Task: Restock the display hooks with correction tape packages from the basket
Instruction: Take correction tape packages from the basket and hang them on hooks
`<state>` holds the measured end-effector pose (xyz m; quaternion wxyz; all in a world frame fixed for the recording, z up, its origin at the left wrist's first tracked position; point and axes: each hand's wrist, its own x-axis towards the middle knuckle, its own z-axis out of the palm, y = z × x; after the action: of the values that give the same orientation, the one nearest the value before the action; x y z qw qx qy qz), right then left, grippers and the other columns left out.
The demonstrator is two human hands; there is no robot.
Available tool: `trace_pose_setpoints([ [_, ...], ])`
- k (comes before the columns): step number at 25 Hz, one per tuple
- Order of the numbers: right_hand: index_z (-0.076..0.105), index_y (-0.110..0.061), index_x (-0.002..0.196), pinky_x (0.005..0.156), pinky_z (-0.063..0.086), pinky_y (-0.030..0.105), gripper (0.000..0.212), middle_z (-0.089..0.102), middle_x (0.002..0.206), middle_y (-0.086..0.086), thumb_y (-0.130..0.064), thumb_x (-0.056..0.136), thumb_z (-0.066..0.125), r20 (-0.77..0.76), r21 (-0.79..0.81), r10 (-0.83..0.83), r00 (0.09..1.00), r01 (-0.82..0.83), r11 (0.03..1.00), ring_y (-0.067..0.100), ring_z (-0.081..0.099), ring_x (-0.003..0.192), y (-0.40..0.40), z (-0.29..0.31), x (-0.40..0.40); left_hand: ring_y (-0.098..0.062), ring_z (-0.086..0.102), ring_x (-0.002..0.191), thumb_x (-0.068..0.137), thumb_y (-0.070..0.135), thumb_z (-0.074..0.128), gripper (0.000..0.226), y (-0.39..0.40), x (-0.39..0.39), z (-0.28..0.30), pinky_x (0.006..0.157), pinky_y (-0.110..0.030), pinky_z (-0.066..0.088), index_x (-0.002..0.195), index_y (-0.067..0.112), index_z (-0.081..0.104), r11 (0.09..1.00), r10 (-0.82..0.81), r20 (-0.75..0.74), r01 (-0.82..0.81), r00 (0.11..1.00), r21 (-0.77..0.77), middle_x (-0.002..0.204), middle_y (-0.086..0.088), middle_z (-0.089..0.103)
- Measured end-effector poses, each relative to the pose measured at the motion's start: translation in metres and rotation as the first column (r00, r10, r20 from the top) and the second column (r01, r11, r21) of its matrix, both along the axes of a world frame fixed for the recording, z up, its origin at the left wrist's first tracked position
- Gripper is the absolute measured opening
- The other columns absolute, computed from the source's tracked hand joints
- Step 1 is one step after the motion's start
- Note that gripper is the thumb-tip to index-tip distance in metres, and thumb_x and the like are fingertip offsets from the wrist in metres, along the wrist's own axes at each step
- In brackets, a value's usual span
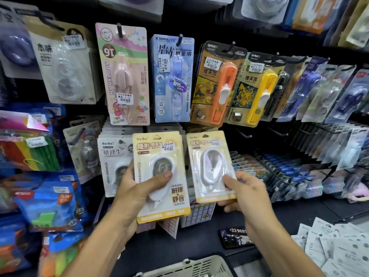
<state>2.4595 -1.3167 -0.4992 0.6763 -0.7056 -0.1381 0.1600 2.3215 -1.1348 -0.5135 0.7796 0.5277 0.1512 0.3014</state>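
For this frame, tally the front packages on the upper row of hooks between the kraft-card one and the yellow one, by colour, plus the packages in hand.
Pink My Melody card package: 1
Light blue card package: 1
Orange clip-pusher package: 1
Yellow clip-pusher package: 1
Pale yellow correction tape packages held, left hand and right hand: 2
Total: 6
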Motion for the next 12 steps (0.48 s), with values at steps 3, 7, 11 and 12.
trace_pose_setpoints([
  [3, 0.070, -0.010, 0.092, 0.034, 0.035, 0.022, 0.007, 0.069, 0.061, 0.006, -0.013, 0.094, 0.065, 0.057, -0.052, -0.117, 0.992, 0.120, 0.991, 0.015, 0.054, 0.039, -0.011, 0.000, 0.017, -0.029, 0.078, 0.090, 0.054, 0.006, 0.090, 0.071, 0.000, -0.002, 0.001, 0.064, -0.037, 0.064, 0.119, 0.021, 0.064, 1.000, -0.013, 0.007, 0.013, 1.000, 0.002, 0.103, -0.007, 0.080],
  [7, 0.068, -0.020, 0.100, 0.036, 0.037, 0.021, 0.014, 0.067, 0.063, 0.003, -0.011, 0.089, 0.068, 0.060, 0.032, -0.261, 0.964, 0.259, 0.965, 0.009, 0.048, 0.038, -0.012, 0.000, 0.019, -0.031, 0.078, 0.091, 0.057, 0.011, 0.086, 0.065, -0.001, 0.000, -0.002, 0.065, -0.039, 0.064, 0.118, 0.021, 0.065, 0.999, -0.027, 0.022, 0.027, 0.999, 0.019, 0.104, -0.009, 0.079],
  [11, 0.048, -0.023, 0.126, 0.051, 0.057, 0.031, 0.042, 0.069, 0.101, 0.002, -0.002, 0.093, 0.066, -0.136, 0.177, -0.036, 0.990, 0.060, 0.982, 0.016, 0.070, 0.063, 0.003, -0.003, 0.009, -0.031, 0.077, 0.094, 0.052, 0.018, 0.093, 0.069, -0.003, 0.002, -0.002, 0.073, -0.047, 0.064, 0.115, 0.027, 0.067, 0.999, -0.006, -0.007, 0.006, 1.000, 0.046, 0.106, -0.006, 0.079],
  [12, 0.046, -0.028, 0.130, 0.067, 0.062, 0.036, 0.049, 0.063, 0.116, 0.000, -0.004, 0.093, 0.068, -0.176, 0.181, 0.010, 0.984, 0.022, 0.983, 0.021, 0.074, 0.082, 0.006, -0.006, 0.006, -0.030, 0.078, 0.094, 0.054, 0.016, 0.092, 0.067, -0.003, 0.003, -0.003, 0.071, -0.046, 0.064, 0.115, 0.027, 0.067, 0.999, 0.011, -0.004, -0.011, 1.000, 0.042, 0.106, -0.006, 0.079],
])
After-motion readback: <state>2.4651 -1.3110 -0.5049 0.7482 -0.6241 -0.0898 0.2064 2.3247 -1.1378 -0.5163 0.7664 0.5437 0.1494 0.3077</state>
